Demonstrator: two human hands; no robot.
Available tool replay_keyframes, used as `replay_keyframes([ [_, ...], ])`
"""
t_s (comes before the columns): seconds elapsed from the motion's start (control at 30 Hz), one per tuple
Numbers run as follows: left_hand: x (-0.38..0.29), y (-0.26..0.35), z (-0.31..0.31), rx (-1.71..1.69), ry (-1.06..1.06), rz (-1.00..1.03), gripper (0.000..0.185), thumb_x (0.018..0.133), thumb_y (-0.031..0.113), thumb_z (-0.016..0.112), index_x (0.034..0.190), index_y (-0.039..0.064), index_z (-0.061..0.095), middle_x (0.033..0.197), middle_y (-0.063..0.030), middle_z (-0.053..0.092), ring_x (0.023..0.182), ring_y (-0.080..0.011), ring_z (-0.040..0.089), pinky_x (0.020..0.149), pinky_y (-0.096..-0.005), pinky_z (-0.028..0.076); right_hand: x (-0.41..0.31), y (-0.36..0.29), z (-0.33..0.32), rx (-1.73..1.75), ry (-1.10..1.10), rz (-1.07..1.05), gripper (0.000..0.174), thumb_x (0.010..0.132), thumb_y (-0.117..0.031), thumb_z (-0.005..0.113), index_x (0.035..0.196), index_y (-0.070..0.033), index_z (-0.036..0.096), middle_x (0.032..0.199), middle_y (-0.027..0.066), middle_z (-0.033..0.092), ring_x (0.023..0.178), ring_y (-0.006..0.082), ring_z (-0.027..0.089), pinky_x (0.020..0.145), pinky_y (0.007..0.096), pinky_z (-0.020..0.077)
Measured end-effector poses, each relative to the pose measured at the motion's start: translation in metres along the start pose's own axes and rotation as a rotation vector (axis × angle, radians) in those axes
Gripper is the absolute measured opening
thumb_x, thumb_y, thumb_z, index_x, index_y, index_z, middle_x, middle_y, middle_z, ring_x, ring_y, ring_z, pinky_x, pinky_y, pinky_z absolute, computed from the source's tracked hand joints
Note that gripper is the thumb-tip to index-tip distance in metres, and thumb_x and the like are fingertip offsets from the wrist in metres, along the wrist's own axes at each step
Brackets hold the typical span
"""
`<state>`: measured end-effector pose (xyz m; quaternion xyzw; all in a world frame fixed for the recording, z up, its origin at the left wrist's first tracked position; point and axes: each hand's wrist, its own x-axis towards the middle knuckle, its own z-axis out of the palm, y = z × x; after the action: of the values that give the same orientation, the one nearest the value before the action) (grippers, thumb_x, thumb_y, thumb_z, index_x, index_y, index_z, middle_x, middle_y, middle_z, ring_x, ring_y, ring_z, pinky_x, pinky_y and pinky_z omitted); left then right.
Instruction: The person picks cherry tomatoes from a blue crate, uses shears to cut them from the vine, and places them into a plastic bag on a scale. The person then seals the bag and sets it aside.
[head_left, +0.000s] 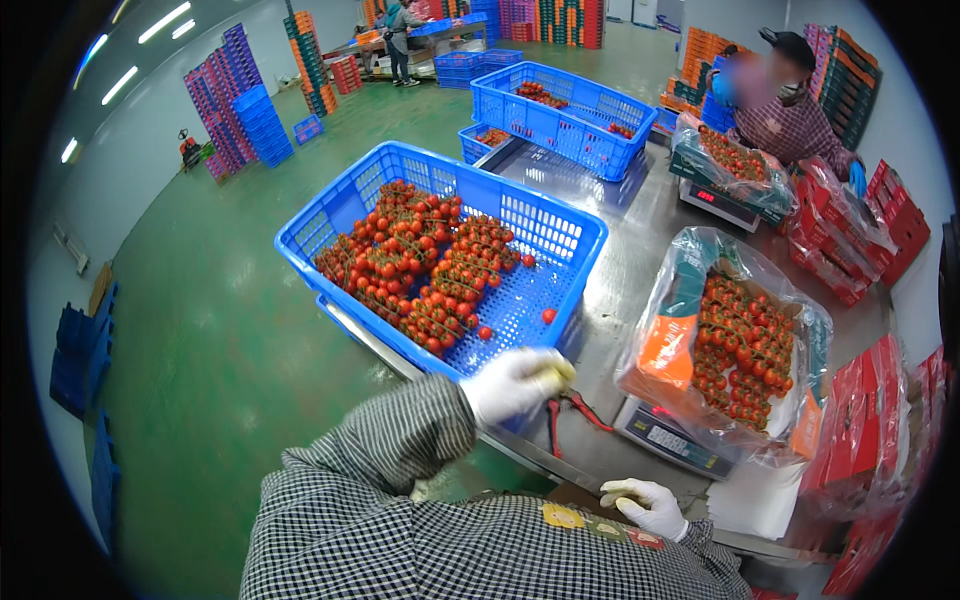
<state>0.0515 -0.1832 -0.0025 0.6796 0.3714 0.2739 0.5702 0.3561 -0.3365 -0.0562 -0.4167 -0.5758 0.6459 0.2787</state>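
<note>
My left hand (521, 381), in a white glove with yellowed fingertips, is blurred above the near edge of a blue plastic crate (592, 232). Its fingers curl, and I cannot tell whether anything is in them. Just below it, red-handled hand shears (555, 427) lie on the steel table (615, 277). Vine cherry tomatoes (420, 262) fill the crate's left part, with a few loose ones on its floor. My right hand (646, 507), gloved too, hovers by the table's front edge, fingers bent and apart, holding nothing visible. Beyond it, a plastic-lined carton (667, 352) of vine tomatoes rests on a digital scale (675, 442).
White paper sheets (754, 499) lie right of the scale. Red cartons in plastic (855, 412) line the right side. Farther back are another blue crate (570, 124) and a co-worker (795, 127) beside a second scale (716, 202). Crate stacks (221, 105) stand on the green floor (195, 322).
</note>
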Motion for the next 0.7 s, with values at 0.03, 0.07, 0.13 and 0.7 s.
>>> replay_keyframes([
  [0.03, 0.01, -0.006, -0.037, 0.175, 0.043, 0.017, 0.024, 0.098, 0.015, 0.057, 0.116, 0.001, 0.063, 0.104, -0.0066, 0.067, 0.1, -0.0157, 0.063, 0.093, -0.0335, 0.05, 0.01, -0.003, 0.006, -0.005, 0.01, 0.014, 0.029, 0.095, -0.007, 0.057, 0.123, 0.0, 0.061, 0.104, 0.0069, 0.069, 0.096, 0.0106, 0.063, 0.088, 0.0244, 0.0491],
  [0.07, 0.02, -0.012, -0.071, 0.193, 0.119, -0.012, 0.023, 0.096, 0.014, 0.059, 0.114, 0.0, 0.064, 0.105, -0.0074, 0.068, 0.099, -0.0154, 0.063, 0.092, -0.0332, 0.051, 0.018, -0.007, 0.009, 0.005, 0.023, 0.005, 0.029, 0.095, -0.007, 0.058, 0.123, 0.0, 0.061, 0.103, 0.0066, 0.069, 0.096, 0.0103, 0.063, 0.088, 0.0243, 0.0491],
  [0.13, 0.041, -0.03, -0.133, 0.424, 0.243, -0.148, 0.021, 0.092, 0.013, 0.06, 0.11, 0.002, 0.066, 0.104, -0.0084, 0.069, 0.097, -0.0154, 0.064, 0.09, -0.0316, 0.051, 0.032, -0.015, 0.011, 0.018, 0.052, -0.002, 0.028, 0.095, -0.006, 0.058, 0.122, 0.0, 0.061, 0.101, 0.0061, 0.069, 0.095, 0.0099, 0.063, 0.087, 0.0244, 0.0493],
  [0.7, 0.119, -0.103, -0.238, 1.294, -0.349, -0.185, 0.057, 0.071, 0.027, 0.074, 0.12, 0.006, 0.054, 0.114, -0.0151, 0.06, 0.108, -0.0325, 0.06, 0.089, -0.0422, 0.051, 0.242, -0.105, 0.049, 0.264, 0.158, -0.026, 0.027, 0.099, -0.013, 0.054, 0.122, 0.0, 0.061, 0.102, 0.0093, 0.069, 0.09, 0.0152, 0.065, 0.085, 0.0288, 0.0518],
])
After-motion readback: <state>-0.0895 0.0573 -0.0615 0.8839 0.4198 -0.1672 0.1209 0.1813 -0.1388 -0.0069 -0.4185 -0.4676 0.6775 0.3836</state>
